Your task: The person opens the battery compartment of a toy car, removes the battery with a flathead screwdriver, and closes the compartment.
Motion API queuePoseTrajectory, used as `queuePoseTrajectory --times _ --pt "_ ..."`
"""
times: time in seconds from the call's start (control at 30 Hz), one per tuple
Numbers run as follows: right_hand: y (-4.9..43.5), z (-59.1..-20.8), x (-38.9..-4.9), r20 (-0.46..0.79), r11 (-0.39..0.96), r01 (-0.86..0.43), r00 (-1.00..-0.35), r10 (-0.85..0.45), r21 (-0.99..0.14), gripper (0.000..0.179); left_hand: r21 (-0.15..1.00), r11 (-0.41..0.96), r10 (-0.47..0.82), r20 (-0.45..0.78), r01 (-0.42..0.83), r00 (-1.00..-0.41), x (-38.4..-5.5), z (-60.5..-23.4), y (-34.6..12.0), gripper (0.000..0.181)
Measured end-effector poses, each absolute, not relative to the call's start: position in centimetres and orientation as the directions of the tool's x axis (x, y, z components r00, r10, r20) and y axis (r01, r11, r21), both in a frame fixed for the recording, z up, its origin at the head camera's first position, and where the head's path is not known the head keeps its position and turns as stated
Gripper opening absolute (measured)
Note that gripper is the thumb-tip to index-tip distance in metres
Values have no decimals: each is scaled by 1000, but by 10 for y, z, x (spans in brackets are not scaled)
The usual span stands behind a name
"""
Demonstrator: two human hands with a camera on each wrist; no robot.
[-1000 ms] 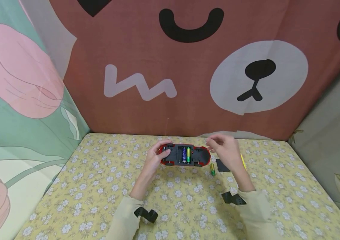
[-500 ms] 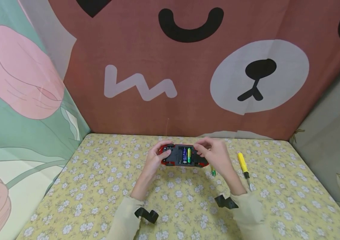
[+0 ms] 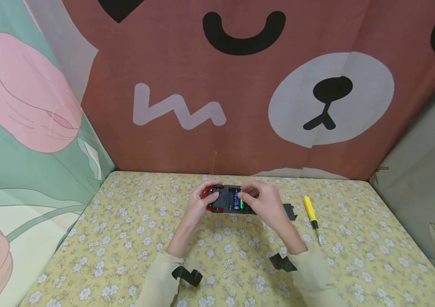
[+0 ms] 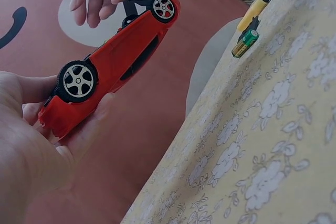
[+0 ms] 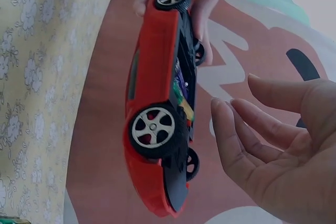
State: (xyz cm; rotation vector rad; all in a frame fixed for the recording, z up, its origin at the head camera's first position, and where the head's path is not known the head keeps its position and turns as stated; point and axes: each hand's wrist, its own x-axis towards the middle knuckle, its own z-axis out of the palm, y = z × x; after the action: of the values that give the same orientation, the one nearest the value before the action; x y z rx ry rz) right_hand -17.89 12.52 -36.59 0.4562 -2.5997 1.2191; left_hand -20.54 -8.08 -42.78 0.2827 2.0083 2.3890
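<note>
My left hand grips one end of a red toy car, held wheels-up above the table with its black underside facing me. A blue-purple battery and a green battery lie side by side in the uncovered battery compartment. In the head view my right hand overlaps the car's other end, fingertips over the compartment. From the right wrist, that hand shows loosely bent fingers, a gap between it and the car, and nothing in its grasp.
On the flowered tablecloth lie a loose green battery, a black cover piece and a yellow-handled screwdriver, all to the right. A printed cloth backdrop rises behind the table.
My right hand has moved left, from beyond the car's right end to over the battery compartment. The screwdriver has come into fuller view. My left hand and the car stay about where they were.
</note>
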Motion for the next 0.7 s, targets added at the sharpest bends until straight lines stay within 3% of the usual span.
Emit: queuePoseTrajectory --times 0.7 --pt "110 -377 -175 360 710 -447 -889 -284 -544 15 979 -154 122 154 135 -980 -207 -428 -81 40"
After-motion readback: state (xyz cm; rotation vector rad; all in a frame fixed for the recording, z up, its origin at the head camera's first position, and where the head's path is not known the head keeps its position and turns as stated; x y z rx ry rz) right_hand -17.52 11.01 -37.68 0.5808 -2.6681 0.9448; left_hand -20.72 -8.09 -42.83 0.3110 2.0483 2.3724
